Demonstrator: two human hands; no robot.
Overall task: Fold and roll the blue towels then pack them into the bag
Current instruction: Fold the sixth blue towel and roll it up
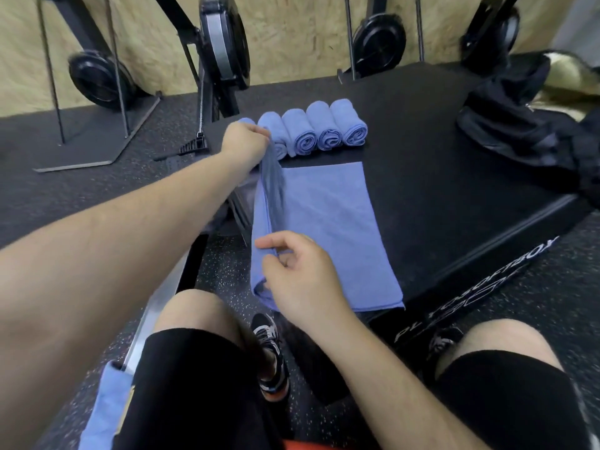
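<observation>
- Head view: a blue towel lies spread lengthwise on a black bench, one short end at the near edge and the other short end toward the far side.
- The towel's right portion lies flat on the bench. Its left long edge is lifted off the surface and hangs as a fold between the two hands.
- The left hand is at the far left corner of the towel, raised above the bench. Its fingers are curled and grip the bunched corner, and the cloth hangs down from the hand.
- The right hand is at the near left part of the towel, over the bench's near edge. Its thumb and forefinger pinch the lifted edge, and the other fingers are loosely bent.
- A row of rolled towels lies side by side just beyond the towel's far end. Four spiral ends face the camera. A fifth roll at the left is partly hidden behind the left hand.
- A black bag sits slumped on the far right part of the bench, well apart from the towels.
- Another piece of blue cloth lies beside the person's left thigh at the lower left.
- The bench stands on a dark speckled floor, and exercise machines stand along the far wall.
</observation>
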